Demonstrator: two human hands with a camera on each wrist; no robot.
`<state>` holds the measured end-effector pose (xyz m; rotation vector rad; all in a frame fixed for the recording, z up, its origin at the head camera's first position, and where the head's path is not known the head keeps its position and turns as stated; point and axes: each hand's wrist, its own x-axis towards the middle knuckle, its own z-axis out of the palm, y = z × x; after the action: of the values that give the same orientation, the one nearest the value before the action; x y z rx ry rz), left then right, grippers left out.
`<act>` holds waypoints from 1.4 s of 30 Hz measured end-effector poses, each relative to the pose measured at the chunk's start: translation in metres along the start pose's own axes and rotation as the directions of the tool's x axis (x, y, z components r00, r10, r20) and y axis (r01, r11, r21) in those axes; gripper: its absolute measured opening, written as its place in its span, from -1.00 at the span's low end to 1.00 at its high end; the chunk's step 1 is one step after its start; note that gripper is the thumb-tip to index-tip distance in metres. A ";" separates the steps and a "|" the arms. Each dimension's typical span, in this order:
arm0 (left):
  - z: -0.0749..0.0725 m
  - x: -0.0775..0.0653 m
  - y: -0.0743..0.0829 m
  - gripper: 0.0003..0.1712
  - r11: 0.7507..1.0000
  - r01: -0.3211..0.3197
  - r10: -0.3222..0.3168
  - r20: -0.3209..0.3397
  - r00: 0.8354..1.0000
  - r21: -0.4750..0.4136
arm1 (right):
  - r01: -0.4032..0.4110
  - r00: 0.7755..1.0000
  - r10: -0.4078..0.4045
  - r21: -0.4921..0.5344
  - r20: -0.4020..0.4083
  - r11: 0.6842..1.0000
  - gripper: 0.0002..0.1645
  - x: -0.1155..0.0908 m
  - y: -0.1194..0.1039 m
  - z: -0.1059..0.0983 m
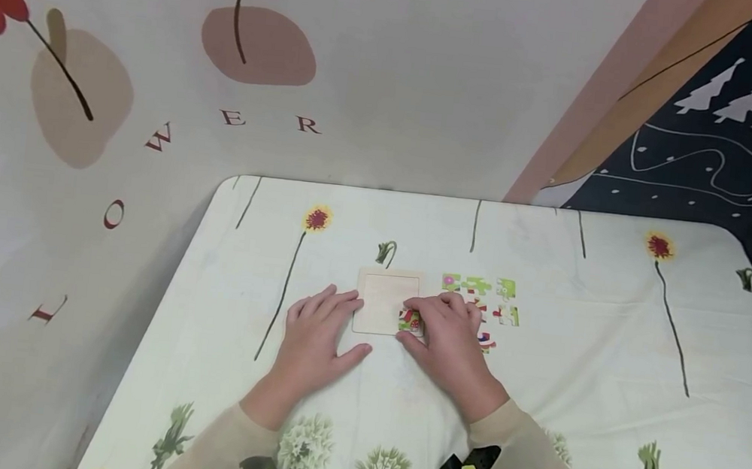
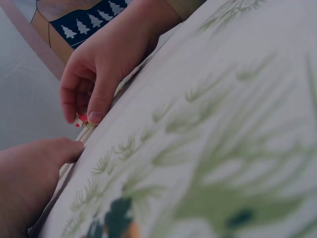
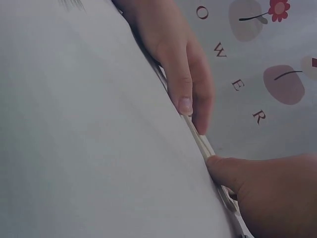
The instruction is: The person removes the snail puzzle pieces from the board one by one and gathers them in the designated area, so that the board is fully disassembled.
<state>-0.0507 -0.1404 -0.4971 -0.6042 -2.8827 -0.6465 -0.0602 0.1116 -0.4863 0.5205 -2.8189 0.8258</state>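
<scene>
A square wooden puzzle tray [image 1: 385, 299] lies on the table, mostly bare inside. My left hand [image 1: 321, 329] lies flat beside it, straight fingers against the tray's left edge [image 3: 198, 136]. My right hand [image 1: 442, 322] is at the tray's lower right corner, its curled fingers and thumb pinching a red, white and green puzzle piece [image 1: 410, 319] down into that corner. The left wrist view shows the right hand [image 2: 94, 84] with the piece [image 2: 80, 119] between thumb and fingertips at the tray rim. Part of the piece is hidden under the fingers.
Several loose green and red puzzle pieces [image 1: 480, 286] lie just right of the tray, partly behind my right hand. The table wears a pale flower-print cloth [image 1: 576, 344]. A floral wall hanging rises behind it, and a dark tree-patterned fabric [image 1: 731, 148] hangs at the right.
</scene>
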 end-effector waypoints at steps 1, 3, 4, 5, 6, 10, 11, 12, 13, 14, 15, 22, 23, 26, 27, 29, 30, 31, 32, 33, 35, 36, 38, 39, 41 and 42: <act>0.000 0.000 0.000 -0.22 1.000 0.001 -0.001 0.001 1.000 0.000 | 0.008 1.000 -0.008 0.000 -0.007 1.000 -0.46 -0.001 0.000 0.000; -0.001 0.000 0.000 -0.22 1.000 0.002 -0.002 0.002 1.000 0.003 | 0.028 0.999 -0.028 -0.001 -0.022 1.000 -0.44 -0.002 -0.001 0.000; -0.001 0.000 0.001 -0.22 1.000 0.002 -0.002 0.002 1.000 0.004 | 0.040 0.999 -0.040 0.001 -0.033 0.999 -0.43 -0.002 -0.001 0.000; -0.001 0.000 0.001 -0.22 1.000 0.003 -0.003 0.003 1.000 0.003 | 0.050 0.998 -0.050 0.004 -0.042 0.999 -0.42 -0.002 -0.001 0.000; -0.001 0.000 0.001 -0.22 1.000 0.003 -0.003 0.004 1.000 0.001 | 0.059 0.997 -0.058 0.006 -0.050 0.998 -0.41 -0.003 -0.001 0.000; -0.001 0.000 0.001 -0.22 1.000 0.005 -0.005 0.006 1.000 0.000 | 0.087 0.993 -0.084 0.030 -0.085 0.996 -0.38 -0.003 0.000 0.002; -0.002 0.000 0.000 -0.22 1.000 0.004 -0.004 0.005 1.000 0.001 | 0.091 0.992 -0.087 0.041 -0.094 0.995 -0.38 -0.003 0.001 0.003; -0.002 0.001 0.000 -0.22 1.000 0.004 -0.004 0.005 1.000 0.003 | 0.095 0.991 -0.089 0.050 -0.104 0.994 -0.38 -0.003 0.001 0.003; -0.002 0.001 0.001 -0.22 1.000 0.003 -0.003 0.004 1.000 0.004 | 0.100 0.989 -0.093 0.059 -0.116 0.993 -0.38 -0.003 0.002 0.004; -0.002 0.001 0.001 -0.22 1.000 0.002 -0.002 0.002 1.000 0.003 | 0.104 0.987 -0.095 0.069 -0.127 0.992 -0.38 -0.003 0.002 0.004; -0.003 0.001 0.001 -0.22 1.000 0.001 -0.001 0.002 1.000 0.006 | 0.108 0.986 -0.097 0.076 -0.134 0.991 -0.39 -0.003 0.002 0.004; -0.005 0.001 0.001 -0.22 1.000 0.001 -0.001 0.003 1.000 0.010 | 0.097 0.982 -0.077 0.110 -0.172 0.989 -0.41 -0.002 0.003 0.002; -0.005 0.002 0.001 -0.22 1.000 0.003 -0.003 0.006 1.000 0.010 | 0.093 0.981 -0.070 0.120 -0.178 0.988 -0.41 -0.002 0.004 0.001; -0.005 0.002 0.000 -0.23 1.000 0.005 -0.005 0.010 1.000 0.007 | 0.096 0.977 -0.065 0.152 -0.201 0.984 -0.44 -0.003 0.007 0.001; -0.005 0.002 0.000 -0.23 1.000 0.006 -0.006 0.009 1.000 0.004 | 0.102 0.976 -0.066 0.167 -0.209 0.981 -0.45 -0.004 0.008 0.001; -0.005 0.001 0.000 -0.23 1.000 0.006 -0.006 0.005 1.000 -0.004 | 0.114 0.972 -0.070 0.187 -0.226 0.976 -0.48 -0.006 0.011 -0.001; -0.004 0.001 0.001 -0.23 1.000 0.006 -0.006 0.004 1.000 -0.008 | 0.120 0.969 -0.071 0.194 -0.238 0.974 -0.48 -0.007 0.013 -0.002; -0.004 0.001 0.001 -0.23 1.000 0.006 -0.006 0.003 1.000 -0.010 | 0.122 0.966 -0.070 0.202 -0.248 0.972 -0.48 -0.009 0.015 -0.003; -0.003 0.001 0.001 -0.23 1.000 0.005 -0.005 0.002 1.000 -0.012 | 0.124 0.963 -0.068 0.209 -0.260 0.970 -0.48 -0.011 0.017 -0.004; -0.003 0.001 0.001 -0.23 1.000 0.004 -0.004 0.002 1.000 -0.014 | 0.125 0.960 -0.063 0.216 -0.272 0.968 -0.47 -0.013 0.020 -0.007; -0.002 0.001 0.002 -0.23 1.000 0.002 -0.002 0.003 1.000 -0.017 | 0.120 0.954 -0.052 0.219 -0.294 0.968 -0.45 -0.017 0.025 -0.010; -0.001 0.001 0.002 -0.23 1.000 0.001 -0.001 0.003 1.000 -0.016 | 0.117 0.952 -0.046 0.223 -0.301 0.968 -0.43 -0.019 0.028 -0.012; -0.001 0.000 0.002 -0.23 1.000 0.000 0.000 -0.001 1.000 -0.015 | 0.113 0.950 -0.037 0.229 -0.311 0.967 -0.41 -0.021 0.034 -0.015; -0.001 0.000 0.002 -0.22 1.000 0.000 0.000 -0.003 1.000 -0.015 | 0.110 0.950 -0.034 0.232 -0.312 0.966 -0.40 -0.022 0.036 -0.017; 0.000 0.000 0.002 -0.22 1.000 -0.002 0.002 -0.008 1.000 -0.013 | 0.108 0.952 -0.031 0.240 -0.305 0.965 -0.39 -0.024 0.041 -0.020; 0.000 0.000 0.002 -0.22 1.000 -0.006 0.006 -0.013 1.000 -0.016 | 0.108 0.954 -0.030 0.246 -0.299 0.963 -0.38 -0.025 0.044 -0.021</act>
<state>-0.0501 -0.1389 -0.4961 -0.6083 -2.8659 -0.6702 -0.0519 0.1647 -0.4963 0.4832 -2.4234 1.1625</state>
